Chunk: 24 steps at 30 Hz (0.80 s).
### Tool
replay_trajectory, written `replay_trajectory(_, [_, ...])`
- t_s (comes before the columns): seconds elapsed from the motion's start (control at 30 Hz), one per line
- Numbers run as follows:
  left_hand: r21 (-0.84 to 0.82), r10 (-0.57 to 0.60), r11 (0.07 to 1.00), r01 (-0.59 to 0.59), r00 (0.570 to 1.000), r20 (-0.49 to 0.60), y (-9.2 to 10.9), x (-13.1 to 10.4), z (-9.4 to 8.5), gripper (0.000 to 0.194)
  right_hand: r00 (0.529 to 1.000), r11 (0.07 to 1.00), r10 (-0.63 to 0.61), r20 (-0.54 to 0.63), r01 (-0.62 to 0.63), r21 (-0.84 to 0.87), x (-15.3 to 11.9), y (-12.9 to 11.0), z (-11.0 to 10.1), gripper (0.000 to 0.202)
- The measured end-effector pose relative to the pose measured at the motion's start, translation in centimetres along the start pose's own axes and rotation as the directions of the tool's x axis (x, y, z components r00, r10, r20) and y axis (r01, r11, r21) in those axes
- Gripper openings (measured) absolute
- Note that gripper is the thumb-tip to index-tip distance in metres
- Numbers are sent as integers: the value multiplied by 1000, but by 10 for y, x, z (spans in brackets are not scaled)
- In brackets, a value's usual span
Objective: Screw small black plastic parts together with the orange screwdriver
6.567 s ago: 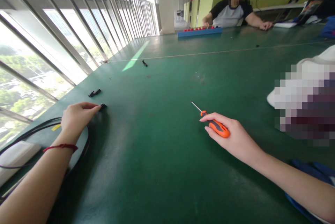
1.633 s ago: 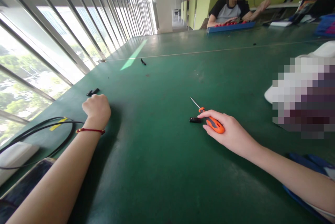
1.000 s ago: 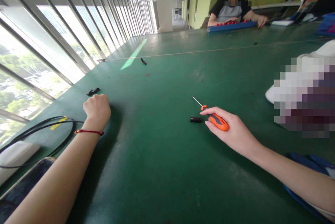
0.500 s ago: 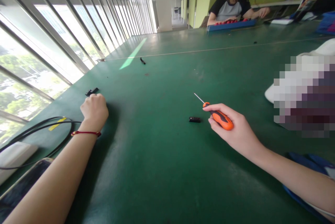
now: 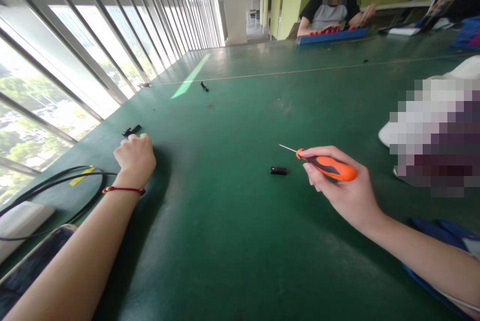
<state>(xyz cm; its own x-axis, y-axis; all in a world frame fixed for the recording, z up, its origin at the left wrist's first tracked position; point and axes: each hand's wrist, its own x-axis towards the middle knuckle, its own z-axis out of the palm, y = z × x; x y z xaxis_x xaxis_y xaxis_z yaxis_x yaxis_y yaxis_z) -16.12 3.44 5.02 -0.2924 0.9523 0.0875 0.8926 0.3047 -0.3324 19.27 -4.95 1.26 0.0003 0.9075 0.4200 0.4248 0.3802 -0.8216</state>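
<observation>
One screwdriver [image 5: 333, 166] pinched in right hand [image 5: 347, 186]; left hand [image 5: 135, 158] curled, contents hidden.

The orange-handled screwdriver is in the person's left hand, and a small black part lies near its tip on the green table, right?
Wrong hand: the head view shows the orange-handled screwdriver in the right hand. The small black part does lie near its tip on the green table.

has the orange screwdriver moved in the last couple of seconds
Yes, the screwdriver's orange handle has shifted right, farther from the small black part on the green table.
</observation>
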Motion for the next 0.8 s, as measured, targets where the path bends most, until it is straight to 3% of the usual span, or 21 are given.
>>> replay_trajectory(0.17, [-124, 28, 992, -35, 998, -59, 10, 0, -2, 41, 989, 997, -62, -131, 57, -43, 4, -12, -5, 9])
replay_trajectory(0.3, [-341, 202, 908, -242, 968, -147, 42, -14, -22, 32, 982, 986, -130, -135, 113, -125, 19, -33, -15, 6])
replay_trajectory(0.37, [-436, 322, 809, -394, 918, -232, 65, -32, -34, 27, 988, 977, -144, -60, 132, -166, 33, -43, -19, 7])
replay_trajectory(0.47, [-568, 488, 556, -606, 792, -367, 99, -66, -43, 23, 976, 967, -203, -72, 188, -172, 56, -54, -20, 14])
replay_trajectory(0.53, [-609, 559, 395, -688, 706, -434, 116, -85, -38, 23, 961, 955, -262, -85, 245, -170, 68, -59, -17, 18])
replay_trajectory(0.6, [-648, 562, 293, -703, 675, -478, 126, -96, -28, 21, 944, 940, -313, -101, 293, -177, 75, -60, -12, 20])
replay_trajectory(0.8, [-770, 469, 161, -617, 734, -491, 131, -98, -12, 17, 955, 925, -297, 2, 288, -249, 69, -50, 3, 20])
